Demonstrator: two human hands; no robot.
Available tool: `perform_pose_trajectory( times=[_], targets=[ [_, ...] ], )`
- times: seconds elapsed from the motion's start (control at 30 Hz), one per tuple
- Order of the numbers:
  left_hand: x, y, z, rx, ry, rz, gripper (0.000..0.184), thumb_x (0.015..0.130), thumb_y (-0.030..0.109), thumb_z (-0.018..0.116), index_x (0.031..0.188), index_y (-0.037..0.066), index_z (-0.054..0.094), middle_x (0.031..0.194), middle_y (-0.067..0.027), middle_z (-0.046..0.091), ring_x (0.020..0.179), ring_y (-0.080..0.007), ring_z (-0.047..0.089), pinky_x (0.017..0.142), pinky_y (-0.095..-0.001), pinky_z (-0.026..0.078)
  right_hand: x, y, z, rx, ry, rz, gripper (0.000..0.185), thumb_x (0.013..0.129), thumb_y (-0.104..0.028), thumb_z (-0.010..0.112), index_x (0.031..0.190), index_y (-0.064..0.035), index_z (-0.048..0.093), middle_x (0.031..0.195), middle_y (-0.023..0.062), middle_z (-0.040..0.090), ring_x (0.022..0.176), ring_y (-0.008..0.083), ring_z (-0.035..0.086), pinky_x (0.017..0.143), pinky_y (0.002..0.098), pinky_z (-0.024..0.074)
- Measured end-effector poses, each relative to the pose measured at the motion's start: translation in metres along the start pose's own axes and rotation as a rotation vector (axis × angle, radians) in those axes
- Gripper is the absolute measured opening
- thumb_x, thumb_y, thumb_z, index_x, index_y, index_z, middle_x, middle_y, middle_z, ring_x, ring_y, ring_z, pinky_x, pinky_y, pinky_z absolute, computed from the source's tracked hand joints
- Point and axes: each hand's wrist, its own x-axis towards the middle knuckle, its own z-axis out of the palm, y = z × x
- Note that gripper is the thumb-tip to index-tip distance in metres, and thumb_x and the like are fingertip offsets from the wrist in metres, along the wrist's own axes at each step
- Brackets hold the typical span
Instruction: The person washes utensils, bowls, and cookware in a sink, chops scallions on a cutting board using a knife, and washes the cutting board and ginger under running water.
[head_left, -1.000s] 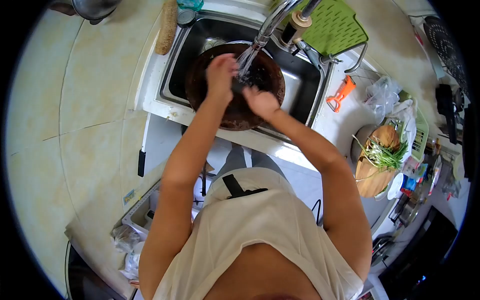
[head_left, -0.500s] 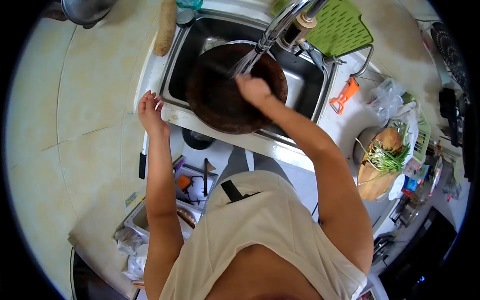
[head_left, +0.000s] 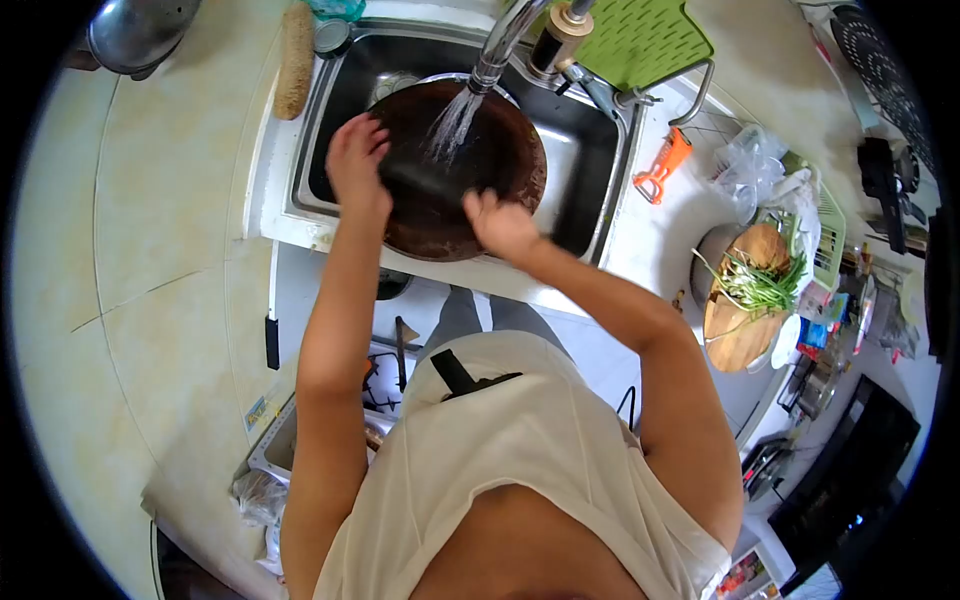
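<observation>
A large dark brown round pan, like a wok (head_left: 450,235), rests over the steel sink (head_left: 590,150). Water pours into it from the chrome faucet (head_left: 492,62). My left hand (head_left: 358,165) is at the pan's left rim, palm down, its fingers bent and apart with nothing in them. Whether it touches the rim I cannot tell. Above the pan's near right part is my right hand (head_left: 503,226), slightly blurred, fingers loosely apart and holding nothing visible.
A loofah-like tan roll (head_left: 294,62) and a small jar (head_left: 332,38) sit at the sink's left corner. To the right lie an orange peeler (head_left: 664,165), a green slotted board (head_left: 640,45), a plastic bag (head_left: 750,170) and green onions (head_left: 762,288) on a wooden board (head_left: 738,335).
My left hand has moved from the counter edge left of the sink to the pan's left rim. The right hand has drawn back from the water stream toward the near rim. The view has shifted slightly.
</observation>
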Motion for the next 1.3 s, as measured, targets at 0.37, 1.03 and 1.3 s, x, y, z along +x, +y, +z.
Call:
perform_pose_trajectory(
  times=[0.37, 1.03, 1.3],
  targets=[
    [-0.038, 0.035, 0.088, 0.415, -0.528, 0.446, 0.034, 0.083, 0.005, 0.052, 0.116, 0.000, 0.057, 0.106, -0.0093, 0.065, 0.094, -0.0162, 0.061, 0.086, -0.0273, 0.045, -0.030, 0.023, 0.002, 0.015, -0.156, 0.251, 0.033, 0.085, -0.009, 0.047, 0.117, 0.0010, 0.043, 0.084, 0.0171, 0.059, 0.058, 0.0273, 0.065, 0.046, 0.0365, 0.0518],
    [-0.081, 0.024, 0.130, 0.748, -0.719, 0.632, 0.034, 0.076, 0.023, 0.073, 0.101, 0.002, 0.065, 0.087, -0.0140, 0.064, 0.076, -0.0237, 0.061, 0.071, -0.0306, 0.047, -0.066, -0.017, -0.022, 0.078, 0.018, -0.066, 0.028, 0.084, -0.012, 0.047, 0.111, -0.0037, 0.047, 0.074, 0.0145, 0.057, 0.050, 0.0254, 0.062, 0.039, 0.0377, 0.0483],
    [-0.033, 0.065, 0.092, 0.985, -0.802, 0.565, 0.028, 0.081, 0.017, 0.068, 0.103, 0.002, 0.064, 0.100, -0.0083, 0.066, 0.095, -0.0168, 0.060, 0.088, -0.0301, 0.044, -0.052, 0.068, 0.011, -0.015, -0.139, 0.203, 0.029, 0.083, -0.009, 0.049, 0.110, -0.0015, 0.044, 0.078, 0.0146, 0.060, 0.058, 0.0259, 0.064, 0.045, 0.0357, 0.0511]
  ],
)
